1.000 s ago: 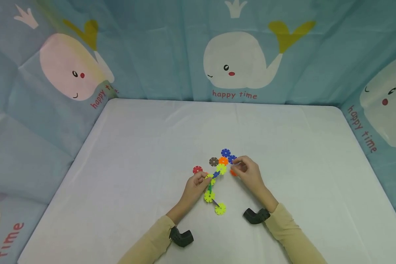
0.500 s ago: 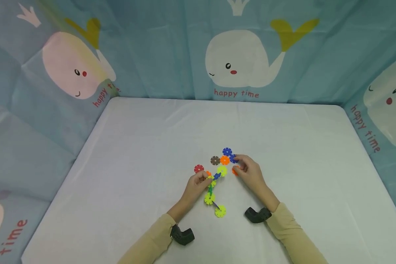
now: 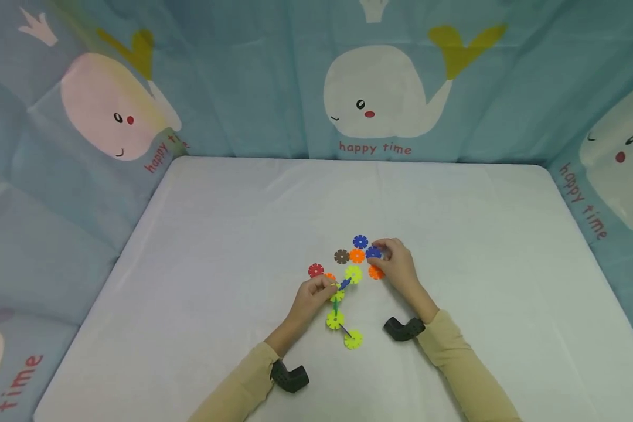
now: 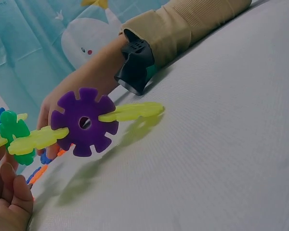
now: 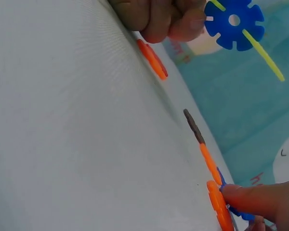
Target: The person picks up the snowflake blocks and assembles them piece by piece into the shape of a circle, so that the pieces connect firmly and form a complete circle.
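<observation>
My left hand (image 3: 311, 299) pinches a chain of interlocking notched plastic discs near its upper part. Yellow discs (image 3: 334, 319) alternate with green, blue and purple ones set crosswise; the purple disc (image 4: 84, 122) faces the left wrist view. The chain's lower end hangs toward me, above the tabletop. At the right end of a loose group, my right hand (image 3: 401, 265) has thumb and fingers around a blue disc (image 3: 373, 252), pinching its edge. An orange disc (image 3: 376, 272) lies just beneath that hand. In the right wrist view the thumb (image 5: 255, 198) partly covers the blue disc.
Loose on the white table (image 3: 232, 234) lie another blue disc (image 3: 360, 241), an orange disc (image 3: 357, 255), a brown disc (image 3: 341, 257) and a red disc (image 3: 316, 270). One more orange disc (image 3: 329, 276) is partly behind the left hand. A whale-print curtain (image 3: 264, 94) surrounds the table.
My right hand has moved slightly away from me, its fingers now around the blue disc, which has shifted a little right. The left hand keeps hold of the chain, whose lower part sits slightly nearer me.
</observation>
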`<control>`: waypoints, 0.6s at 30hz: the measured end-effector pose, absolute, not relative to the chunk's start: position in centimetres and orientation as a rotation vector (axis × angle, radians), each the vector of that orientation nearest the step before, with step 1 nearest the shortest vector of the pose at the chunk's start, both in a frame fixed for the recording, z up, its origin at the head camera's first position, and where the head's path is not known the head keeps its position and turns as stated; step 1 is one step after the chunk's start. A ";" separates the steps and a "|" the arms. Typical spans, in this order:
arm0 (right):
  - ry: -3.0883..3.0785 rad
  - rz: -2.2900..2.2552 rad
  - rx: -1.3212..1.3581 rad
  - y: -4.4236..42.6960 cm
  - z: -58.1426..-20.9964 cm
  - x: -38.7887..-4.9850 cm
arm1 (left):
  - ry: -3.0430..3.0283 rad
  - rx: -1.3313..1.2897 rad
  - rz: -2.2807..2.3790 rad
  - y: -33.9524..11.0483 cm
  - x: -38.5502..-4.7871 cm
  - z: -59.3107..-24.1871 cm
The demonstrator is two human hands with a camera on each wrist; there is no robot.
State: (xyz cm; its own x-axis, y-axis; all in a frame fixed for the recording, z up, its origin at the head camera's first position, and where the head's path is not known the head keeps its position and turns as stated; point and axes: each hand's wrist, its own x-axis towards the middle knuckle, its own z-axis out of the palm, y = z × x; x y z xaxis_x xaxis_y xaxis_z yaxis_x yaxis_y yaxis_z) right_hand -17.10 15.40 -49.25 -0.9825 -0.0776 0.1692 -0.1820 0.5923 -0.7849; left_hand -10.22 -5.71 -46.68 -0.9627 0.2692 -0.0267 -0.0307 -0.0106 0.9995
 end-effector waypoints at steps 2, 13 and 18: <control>-2.654 1.451 0.204 15.6 -49.3 -16.9 | 2.059 0.259 2.079 -5.6 -10.2 -46.8; -2.178 1.937 0.700 15.9 -48.6 -14.9 | 2.049 0.234 2.086 -5.5 -10.2 -47.0; -2.159 2.038 0.809 15.4 -47.2 -13.9 | 2.054 0.189 2.102 -5.7 -10.1 -47.1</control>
